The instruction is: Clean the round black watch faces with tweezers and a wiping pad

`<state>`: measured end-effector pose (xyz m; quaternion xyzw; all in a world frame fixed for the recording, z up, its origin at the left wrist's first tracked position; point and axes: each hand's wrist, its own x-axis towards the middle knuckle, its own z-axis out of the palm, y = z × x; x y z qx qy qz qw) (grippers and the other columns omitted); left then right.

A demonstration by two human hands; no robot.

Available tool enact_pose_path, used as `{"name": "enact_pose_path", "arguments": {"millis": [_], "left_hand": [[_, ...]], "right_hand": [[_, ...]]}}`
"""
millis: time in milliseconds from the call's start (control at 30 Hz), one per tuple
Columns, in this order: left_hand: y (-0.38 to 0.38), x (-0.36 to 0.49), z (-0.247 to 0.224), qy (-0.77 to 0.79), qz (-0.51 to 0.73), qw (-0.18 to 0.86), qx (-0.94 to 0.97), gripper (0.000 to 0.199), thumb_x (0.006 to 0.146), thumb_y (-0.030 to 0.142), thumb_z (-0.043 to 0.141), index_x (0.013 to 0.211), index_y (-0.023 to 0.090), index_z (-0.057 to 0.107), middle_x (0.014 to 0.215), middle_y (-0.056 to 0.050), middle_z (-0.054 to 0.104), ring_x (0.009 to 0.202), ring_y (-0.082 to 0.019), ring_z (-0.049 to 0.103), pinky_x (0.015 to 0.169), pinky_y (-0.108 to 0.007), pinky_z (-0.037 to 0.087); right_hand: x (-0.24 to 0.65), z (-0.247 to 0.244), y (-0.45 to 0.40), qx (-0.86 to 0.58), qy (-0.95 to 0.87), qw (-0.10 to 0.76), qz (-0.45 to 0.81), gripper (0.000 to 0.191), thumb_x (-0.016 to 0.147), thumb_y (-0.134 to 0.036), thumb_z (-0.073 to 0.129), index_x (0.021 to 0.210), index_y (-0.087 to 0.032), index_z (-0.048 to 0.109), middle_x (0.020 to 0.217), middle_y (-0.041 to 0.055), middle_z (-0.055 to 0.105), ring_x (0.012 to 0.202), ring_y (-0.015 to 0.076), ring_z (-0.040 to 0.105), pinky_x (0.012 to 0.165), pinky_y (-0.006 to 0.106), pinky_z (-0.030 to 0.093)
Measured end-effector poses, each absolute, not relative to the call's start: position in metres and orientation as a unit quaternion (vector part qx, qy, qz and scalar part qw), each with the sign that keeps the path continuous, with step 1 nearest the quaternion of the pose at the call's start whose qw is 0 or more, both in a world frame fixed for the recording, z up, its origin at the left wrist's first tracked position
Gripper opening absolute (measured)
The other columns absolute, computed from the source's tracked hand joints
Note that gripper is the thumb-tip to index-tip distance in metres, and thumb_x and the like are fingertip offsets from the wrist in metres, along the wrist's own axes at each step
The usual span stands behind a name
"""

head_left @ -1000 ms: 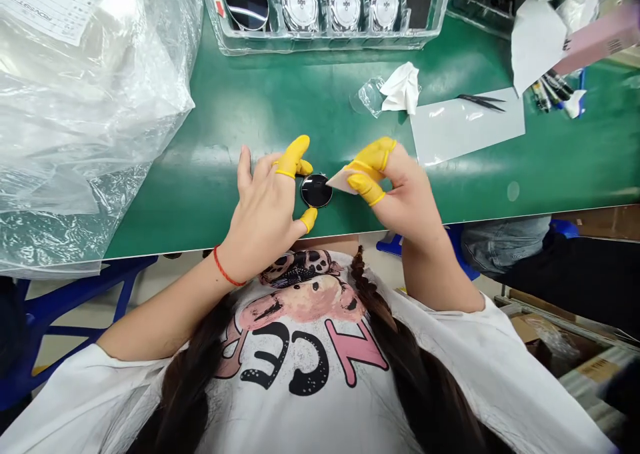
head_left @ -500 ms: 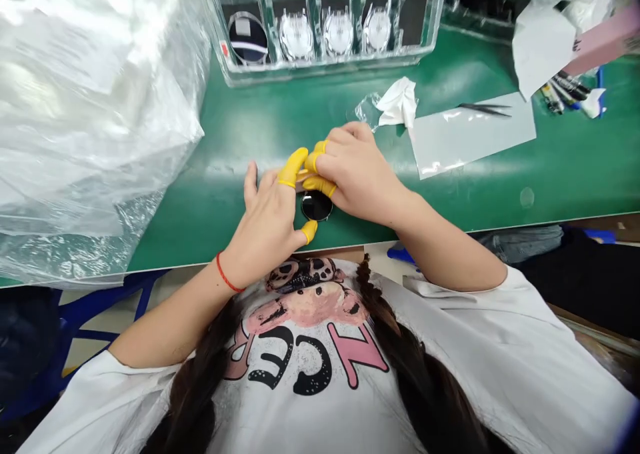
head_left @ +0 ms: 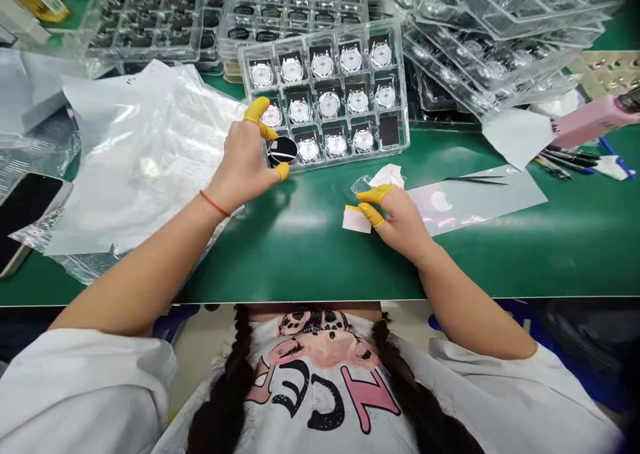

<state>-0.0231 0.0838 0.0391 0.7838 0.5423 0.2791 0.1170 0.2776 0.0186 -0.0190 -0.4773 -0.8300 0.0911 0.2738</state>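
Observation:
My left hand (head_left: 250, 151), with yellow finger cots, reaches to the near left corner of a clear compartment tray (head_left: 327, 159). Its thumb and a finger close round the edges of a round watch head with shiny black glass (head_left: 283, 151), at the corner compartment. Whether the watch head rests on the tray floor I cannot tell. Silver watch cases (head_left: 329, 105) lie in the other compartments. My right hand (head_left: 397, 221), also in yellow cots, pinches a small pale pink pad (head_left: 357, 220) just over the table. Behind its fingers lie a white tissue (head_left: 389, 176) and crumpled clear film (head_left: 361, 185).
Black tweezers (head_left: 477, 180) lie on a translucent sheet (head_left: 505, 194) at right. Stacked clear trays (head_left: 505, 61) rise behind, near a pink bottle (head_left: 583, 122) and pens (head_left: 565, 161). Plastic bags (head_left: 150, 147) and a phone (head_left: 30, 214) occupy the left.
My hands have come apart. The left has gone forward and left to the tray, and the black watch head has left the table's front. My right hand has moved right. The view now takes in more.

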Motion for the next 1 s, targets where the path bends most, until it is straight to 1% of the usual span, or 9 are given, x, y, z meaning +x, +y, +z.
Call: {"name": "enact_pose_path", "arguments": {"millis": [100, 233, 333, 433, 533, 600, 700, 900, 1000], "left_hand": [[0.113, 0.002, 0.034, 0.502, 0.292, 0.108, 0.807, 0.063, 0.072, 0.018, 0.072, 0.131, 0.016, 0.049, 0.125, -0.013, 0.06, 0.117, -0.029, 0.055, 0.109, -0.048, 0.043], [0.136, 0.079, 0.022, 0.437, 0.268, 0.085, 0.854, 0.066, 0.071, 0.018, 0.073, 0.133, 0.01, 0.05, 0.123, -0.015, 0.062, 0.117, -0.033, 0.055, 0.109, -0.05, 0.04], [0.154, 0.134, 0.015, 0.427, 0.245, 0.077, 0.867, 0.054, 0.077, 0.018, 0.072, 0.128, 0.007, 0.055, 0.126, -0.018, 0.06, 0.129, -0.035, 0.049, 0.12, -0.052, 0.028], [0.166, 0.152, 0.014, 0.424, 0.206, 0.093, 0.877, 0.056, 0.082, 0.02, 0.071, 0.134, 0.008, 0.053, 0.135, -0.019, 0.058, 0.137, -0.035, 0.045, 0.125, -0.054, 0.017], [0.162, 0.129, 0.026, 0.455, 0.19, 0.059, 0.868, 0.044, 0.092, 0.025, 0.06, 0.134, 0.012, 0.058, 0.131, -0.018, 0.062, 0.132, -0.035, 0.05, 0.117, -0.054, 0.031], [0.153, 0.1, 0.037, 0.495, 0.158, 0.023, 0.854, 0.031, 0.096, 0.022, 0.05, 0.121, 0.016, 0.067, 0.12, -0.016, 0.067, 0.122, -0.033, 0.057, 0.107, -0.053, 0.04], [0.14, 0.056, 0.046, 0.537, 0.055, -0.016, 0.842, 0.021, 0.09, 0.023, 0.059, 0.105, 0.016, 0.072, 0.1, -0.013, 0.071, 0.105, -0.032, 0.064, 0.096, -0.05, 0.047], [0.147, 0.026, 0.035, 0.52, -0.015, -0.007, 0.854, 0.038, 0.082, 0.018, 0.064, 0.119, 0.01, 0.068, 0.104, -0.016, 0.068, 0.101, -0.032, 0.063, 0.084, -0.041, 0.049], [0.146, 0.024, 0.041, 0.513, 0.023, 0.028, 0.858, 0.026, 0.08, 0.016, 0.066, 0.104, 0.016, 0.075, 0.094, -0.013, 0.067, 0.094, -0.031, 0.062, 0.081, -0.042, 0.048]], "right_hand": [[0.268, -0.016, 0.015, -0.438, -0.86, 0.247, 0.09, 0.033, 0.102, -0.036, 0.045, 0.102, -0.018, 0.073, 0.094, 0.0097, 0.074, 0.088, 0.0232, 0.063, 0.08, 0.041, 0.05], [0.262, -0.015, 0.014, -0.408, -0.89, 0.185, 0.083, 0.036, 0.102, -0.033, 0.044, 0.095, -0.016, 0.074, 0.088, 0.0106, 0.072, 0.086, 0.0234, 0.06, 0.078, 0.039, 0.045], [0.263, -0.015, 0.014, -0.414, -0.891, 0.167, 0.083, 0.034, 0.102, -0.032, 0.045, 0.098, -0.014, 0.074, 0.09, 0.0112, 0.071, 0.089, 0.0235, 0.059, 0.081, 0.038, 0.043], [0.265, -0.013, 0.011, -0.415, -0.893, 0.156, 0.07, 0.032, 0.102, -0.031, 0.048, 0.098, -0.013, 0.074, 0.089, 0.011, 0.07, 0.088, 0.0229, 0.057, 0.081, 0.036, 0.041], [0.264, -0.009, 0.005, -0.398, -0.902, 0.164, 0.039, 0.029, 0.101, -0.03, 0.049, 0.096, -0.014, 0.074, 0.088, 0.0093, 0.07, 0.087, 0.0225, 0.056, 0.083, 0.036, 0.039], [0.263, -0.005, 0.002, -0.379, -0.909, 0.172, 0.023, 0.03, 0.102, -0.03, 0.049, 0.093, -0.014, 0.073, 0.088, 0.008, 0.071, 0.087, 0.0217, 0.055, 0.086, 0.036, 0.038], [0.261, -0.001, -0.002, -0.36, -0.917, 0.168, 0.015, 0.031, 0.102, -0.029, 0.049, 0.087, -0.015, 0.072, 0.086, 0.0067, 0.071, 0.085, 0.0208, 0.054, 0.086, 0.036, 0.037], [0.261, 0.001, -0.001, -0.363, -0.918, 0.157, 0.031, 0.03, 0.102, -0.027, 0.048, 0.09, -0.014, 0.072, 0.088, 0.0084, 0.071, 0.085, 0.0207, 0.055, 0.088, 0.037, 0.039], [0.264, -0.001, 0.001, -0.389, -0.901, 0.169, 0.088, 0.03, 0.101, -0.028, 0.049, 0.09, -0.014, 0.073, 0.086, 0.0101, 0.071, 0.084, 0.0218, 0.057, 0.084, 0.039, 0.042]]}}
